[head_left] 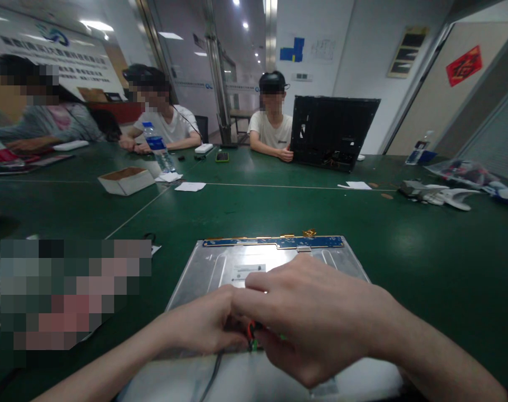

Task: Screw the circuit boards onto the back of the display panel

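Observation:
A flat silver metal panel (220,268) lies on the green table (425,251) right in front of me, with a blue circuit strip (274,242) along its far edge. Both my hands meet over its near half. My left hand (203,326) and my right hand (316,315) pinch together at a small cluster of red, black and green wires (252,334) on the panel. A dark cable (214,374) runs from there toward me. My fingers hide what the wires plug into.
Three other people sit at the far side. One holds an upright black panel frame (333,131). A water bottle (159,148), a white cardboard box (126,180), a phone (222,157), paper slips and white plastic parts (446,195) lie around.

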A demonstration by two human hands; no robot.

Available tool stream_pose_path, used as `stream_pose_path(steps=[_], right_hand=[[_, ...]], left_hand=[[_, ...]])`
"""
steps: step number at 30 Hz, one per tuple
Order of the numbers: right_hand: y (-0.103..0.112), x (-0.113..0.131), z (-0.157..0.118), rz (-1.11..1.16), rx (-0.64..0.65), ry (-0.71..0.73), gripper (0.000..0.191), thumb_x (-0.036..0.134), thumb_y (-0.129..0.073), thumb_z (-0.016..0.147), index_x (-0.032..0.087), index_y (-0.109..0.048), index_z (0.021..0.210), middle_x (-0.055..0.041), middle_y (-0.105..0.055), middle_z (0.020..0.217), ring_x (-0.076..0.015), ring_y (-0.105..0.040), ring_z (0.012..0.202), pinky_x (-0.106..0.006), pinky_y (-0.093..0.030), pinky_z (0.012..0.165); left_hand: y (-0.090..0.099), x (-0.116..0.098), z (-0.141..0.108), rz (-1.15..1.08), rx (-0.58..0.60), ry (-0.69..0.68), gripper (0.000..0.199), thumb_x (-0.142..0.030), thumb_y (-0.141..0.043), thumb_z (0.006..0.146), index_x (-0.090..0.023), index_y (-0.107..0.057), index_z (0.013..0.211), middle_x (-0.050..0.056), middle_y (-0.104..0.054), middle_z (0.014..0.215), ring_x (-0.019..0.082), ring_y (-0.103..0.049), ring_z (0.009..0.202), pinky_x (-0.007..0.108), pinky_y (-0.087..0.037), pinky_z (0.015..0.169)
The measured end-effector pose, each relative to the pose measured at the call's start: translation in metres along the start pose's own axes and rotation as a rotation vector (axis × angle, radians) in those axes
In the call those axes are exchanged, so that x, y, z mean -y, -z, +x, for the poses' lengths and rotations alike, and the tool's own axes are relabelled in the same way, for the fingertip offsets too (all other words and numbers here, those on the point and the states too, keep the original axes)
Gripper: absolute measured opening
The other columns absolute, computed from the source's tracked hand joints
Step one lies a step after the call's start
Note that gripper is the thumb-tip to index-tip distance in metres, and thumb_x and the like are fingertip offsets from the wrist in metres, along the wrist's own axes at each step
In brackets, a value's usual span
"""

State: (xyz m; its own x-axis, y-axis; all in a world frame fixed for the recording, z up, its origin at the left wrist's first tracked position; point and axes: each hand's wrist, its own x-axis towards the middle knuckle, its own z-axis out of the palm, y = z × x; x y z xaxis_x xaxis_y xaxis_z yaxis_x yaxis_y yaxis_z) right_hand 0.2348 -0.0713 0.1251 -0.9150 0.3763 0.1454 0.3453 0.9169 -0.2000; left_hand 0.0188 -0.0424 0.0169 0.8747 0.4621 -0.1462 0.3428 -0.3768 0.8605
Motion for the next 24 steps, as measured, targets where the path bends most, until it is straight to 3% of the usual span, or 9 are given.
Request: stream_pose_path(steps=[7,12,16,20,24], right_hand=[[-0.002,0.001,0.0013,-0.023,-0.013,-0.024,0.011,0.025,-0.055,0.092,0.016,-0.059,0.096,-0.0005,-0.065,0.082,-0.0102,-0.042,0.058,-0.026,-0.023,0.048],[-0.003,0.0003,0.0004,-0.034,-0.014,-0.029,0.016,0.03,-0.052,0.098,0.016,-0.06,0.097,-0.0003,-0.066,0.081,-0.0104,-0.044,0.06,-0.027,-0.024,0.05],[-0.0013,0.0009,-0.0007,0.002,0.008,-0.029,0.014,0.027,-0.054,0.092,0.016,-0.059,0.097,-0.001,-0.064,0.084,-0.0105,-0.041,0.059,-0.026,-0.025,0.048],[0.0013,0.002,-0.001,0.026,0.038,-0.021,0.023,0.021,-0.062,0.078,0.016,-0.057,0.1,-0.0002,-0.06,0.086,-0.0102,-0.039,0.059,-0.024,-0.026,0.045],[0.0005,0.0016,-0.0015,0.019,0.02,-0.014,0.023,0.019,-0.06,0.077,0.016,-0.057,0.099,0.0003,-0.06,0.084,-0.0102,-0.037,0.058,-0.024,-0.026,0.044]], left_hand=[[-0.0006,0.0018,-0.0014,0.0,-0.02,0.002,0.013,-0.026,-0.056,0.078,-0.015,-0.063,0.079,-0.002,-0.05,0.062,0.012,-0.041,0.054,0.019,-0.033,0.048],[-0.0029,0.0016,-0.002,-0.066,-0.012,-0.025,0.017,-0.031,-0.056,0.083,-0.016,-0.063,0.084,0.001,-0.056,0.069,0.014,-0.047,0.059,0.02,-0.038,0.051],[-0.0022,0.0053,-0.002,-0.024,-0.003,0.015,0.011,-0.027,-0.057,0.079,-0.016,-0.059,0.078,-0.002,-0.051,0.064,0.012,-0.045,0.056,0.019,-0.034,0.049],[-0.0008,0.0062,-0.0011,-0.069,0.013,-0.023,0.006,-0.021,-0.054,0.074,-0.016,-0.057,0.076,-0.002,-0.051,0.066,0.012,-0.046,0.057,0.019,-0.037,0.05],[-0.0012,0.0038,-0.0006,-0.073,0.013,-0.045,0.004,-0.018,-0.054,0.074,-0.015,-0.056,0.075,-0.001,-0.054,0.067,0.013,-0.049,0.06,0.018,-0.039,0.053]])
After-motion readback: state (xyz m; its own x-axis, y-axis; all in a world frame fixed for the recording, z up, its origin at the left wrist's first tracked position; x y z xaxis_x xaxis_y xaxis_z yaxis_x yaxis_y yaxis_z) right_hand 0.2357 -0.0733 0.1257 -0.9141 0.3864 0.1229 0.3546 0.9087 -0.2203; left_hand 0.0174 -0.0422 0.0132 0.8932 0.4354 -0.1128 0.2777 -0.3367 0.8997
